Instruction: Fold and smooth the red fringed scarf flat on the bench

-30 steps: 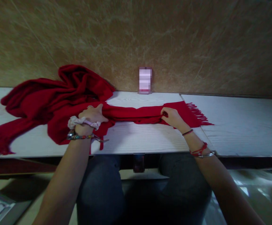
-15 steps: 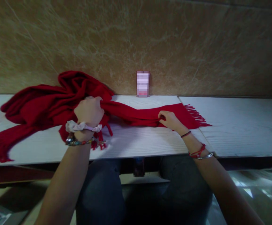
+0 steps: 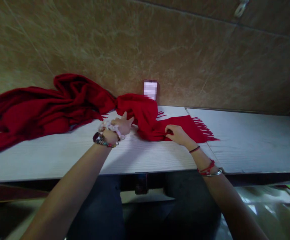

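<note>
A red scarf [image 3: 146, 116] with fringed ends lies across the white tabletop, its left part folded over toward the right and a short fringe showing by the phone. My left hand [image 3: 123, 124] is at the scarf's left side, its thumb and a finger spread apart. Closer to the scarf's right end, my right hand [image 3: 177, 134] pinches the near edge between thumb and fingers. A bigger heap of red fringed cloth [image 3: 42, 110] rests at the left; whether it joins the scarf I cannot tell.
A phone [image 3: 150, 89] with a blurred screen leans against the brown marbled wall [image 3: 185, 60], its lower part behind the scarf. The white tabletop [image 3: 255, 140] runs on to the right past a seam. Below its front edge, a dark blurred object [image 3: 141, 183] shows between my legs.
My left hand has moved right, away from the heap, and the scarf's left part has come with it and now lies folded over. My right hand keeps its pinch, nearly in place.
</note>
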`<state>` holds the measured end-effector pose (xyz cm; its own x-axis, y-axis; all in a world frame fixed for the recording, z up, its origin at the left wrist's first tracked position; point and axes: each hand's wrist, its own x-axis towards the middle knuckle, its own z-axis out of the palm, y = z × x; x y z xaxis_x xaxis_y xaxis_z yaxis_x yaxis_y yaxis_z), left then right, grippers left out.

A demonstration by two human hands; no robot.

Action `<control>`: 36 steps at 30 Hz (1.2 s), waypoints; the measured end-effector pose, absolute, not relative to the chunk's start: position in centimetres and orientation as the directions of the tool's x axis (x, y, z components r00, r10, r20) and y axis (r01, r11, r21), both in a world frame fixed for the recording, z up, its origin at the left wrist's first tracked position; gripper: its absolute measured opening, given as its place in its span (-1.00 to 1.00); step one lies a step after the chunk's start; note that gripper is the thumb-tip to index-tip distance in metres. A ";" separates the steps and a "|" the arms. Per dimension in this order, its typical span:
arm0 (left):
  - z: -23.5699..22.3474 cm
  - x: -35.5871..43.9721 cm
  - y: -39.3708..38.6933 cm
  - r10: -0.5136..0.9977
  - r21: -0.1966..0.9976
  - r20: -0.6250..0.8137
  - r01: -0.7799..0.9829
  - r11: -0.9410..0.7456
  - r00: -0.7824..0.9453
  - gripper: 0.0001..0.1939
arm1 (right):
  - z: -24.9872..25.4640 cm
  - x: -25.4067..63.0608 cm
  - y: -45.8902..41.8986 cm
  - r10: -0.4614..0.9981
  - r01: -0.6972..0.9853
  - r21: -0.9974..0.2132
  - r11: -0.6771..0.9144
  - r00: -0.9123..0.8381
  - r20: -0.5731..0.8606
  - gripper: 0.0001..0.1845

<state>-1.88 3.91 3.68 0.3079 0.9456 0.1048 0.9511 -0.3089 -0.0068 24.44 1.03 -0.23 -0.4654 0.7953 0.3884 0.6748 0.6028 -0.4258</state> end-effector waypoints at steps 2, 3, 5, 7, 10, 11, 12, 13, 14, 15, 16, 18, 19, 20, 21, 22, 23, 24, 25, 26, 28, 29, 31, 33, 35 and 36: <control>3.4 -0.5 2.2 0.929 -0.070 -0.004 0.926 -0.371 0.371 -0.61 | -0.3 24.5 1.1 0.792 0.676 -0.417 0.607 -0.472 0.387 -0.85; 3.5 0.3 1.5 0.909 -0.102 -0.024 0.904 -0.416 0.416 -0.61 | -0.3 24.5 1.1 0.794 0.680 -0.416 0.604 -0.472 0.383 -0.85; 3.8 2.0 0.6 0.879 -0.133 0.046 0.875 -0.465 0.474 -0.58 | -0.2 24.5 1.0 0.800 0.686 -0.416 0.597 -0.470 0.373 -0.85; 3.7 3.1 0.3 0.865 -0.103 0.068 0.865 -0.490 0.498 -0.47 | -0.1 24.4 0.9 0.801 0.688 -0.414 0.596 -0.472 0.368 -0.86; 2.8 3.7 0.5 0.869 -0.027 0.080 0.873 -0.488 0.488 -0.20 | 0.1 24.3 0.7 0.791 0.680 -0.408 0.608 -0.476 0.385 -0.86; 2.4 3.7 0.5 0.865 -0.008 0.086 0.868 -0.496 0.495 -0.11 | 0.1 24.3 0.7 0.787 0.677 -0.409 0.612 -0.473 0.396 -0.87; 2.1 3.8 0.6 0.855 0.007 0.095 0.858 -0.514 0.511 -0.06 | 0.1 24.3 0.7 0.784 0.673 -0.410 0.615 -0.468 0.408 -0.87; 1.8 3.8 0.6 0.840 0.020 0.106 0.843 -0.538 0.533 -0.05 | 0.0 24.3 0.8 0.780 0.670 -0.410 0.619 -0.464 0.420 -0.87; 1.7 3.8 0.6 0.824 0.031 0.123 0.828 -0.560 0.553 -0.07 | -0.1 24.3 0.8 0.777 0.669 -0.409 0.621 -0.458 0.431 -0.87; 1.6 3.9 0.5 0.814 0.039 0.144 0.819 -0.573 0.563 -0.13 | -0.2 24.4 0.9 0.775 0.669 -0.407 0.622 -0.452 0.442 -0.88; 1.7 3.9 0.5 0.810 0.046 0.170 0.816 -0.576 0.562 -0.21 | -0.2 24.4 1.0 0.772 0.669 -0.405 0.623 -0.446 0.452 -0.89; 2.0 3.9 0.6 0.819 0.058 0.223 0.832 -0.552 0.528 -0.31 | -0.3 24.5 1.0 0.766 0.670 -0.400 0.626 -0.431 0.477 -0.92; 2.3 3.8 0.6 0.827 0.064 0.246 0.843 -0.533 0.505 -0.33 | -0.3 24.5 1.1 0.763 0.671 -0.398 0.625 -0.418 0.492 -0.94; 2.6 3.6 0.7 0.832 0.068 0.266 0.852 -0.519 0.486 -0.34 | -0.3 24.6 1.1 0.761 0.673 -0.399 0.623 -0.403 0.509 -0.94; 2.8 3.4 0.8 0.833 0.069 0.284 0.856 -0.512 0.475 -0.35 | -0.3 24.6 1.1 0.760 0.677 -0.400 0.618 -0.384 0.525 -0.95; 3.1 3.2 0.9 0.833 0.068 0.301 0.861 -0.505 0.465 -0.37 | -0.2 24.6 1.0 0.761 0.682 -0.403 0.610 -0.363 0.538 -0.95; 3.3 3.0 1.1 0.832 0.062 0.318 0.866 -0.497 0.455 -0.40 | -0.1 24.5 1.0 0.762 0.687 -0.406 0.603 -0.344 0.548 -0.94; 3.4 2.8 1.2 0.830 0.054 0.338 0.872 -0.487 0.443 -0.45 | -0.1 24.5 0.9 0.763 0.690 -0.410 0.597 -0.329 0.556 -0.94; 3.5 2.6 1.3 0.828 0.045 0.360 0.879 -0.476 0.430 -0.51 | 0.0 24.4 0.9 0.763 0.690 -0.414 0.594 -0.319 0.562 -0.93; 3.6 2.5 1.4 0.827 0.036 0.379 0.887 -0.460 0.414 -0.58 | 0.1 24.4 0.9 0.762 0.688 -0.417 0.594 -0.315 0.566 -0.92; 3.6 2.3 1.6 0.826 0.019 0.411 0.902 -0.430 0.385 -0.70 | 0.2 24.2 0.8 0.759 0.678 -0.421 0.603 -0.324 0.565 -0.91; 3.5 2.3 1.8 0.826 0.016 0.425 0.909 -0.416 0.371 -0.74 | 0.2 24.1 0.8 0.758 0.673 -0.421 0.608 -0.335 0.559 -0.91; 3.2 2.1 2.1 0.830 0.026 0.451 0.925 -0.380 0.328 -0.76 | 0.2 24.0 0.7 0.757 0.664 -0.419 0.619 -0.363 0.543 -0.92; 2.9 2.0 2.5 0.839 0.057 0.462 0.935 -0.350 0.286 -0.76 | 0.2 24.0 0.7 0.754 0.654 -0.418 0.631 -0.392 0.527 -0.92; 2.5 1.9 2.8 0.856 0.109 0.439 0.929 -0.353 0.274 -0.77 | 0.2 24.1 0.6 0.754 0.641 -0.425 0.639 -0.411 0.513 -0.92; 2.3 1.8 3.0 0.861 0.145 0.421 0.916 -0.374 0.285 -0.77 | 0.2 24.1 0.6 0.757 0.634 -0.434 0.640 -0.420 0.501 -0.91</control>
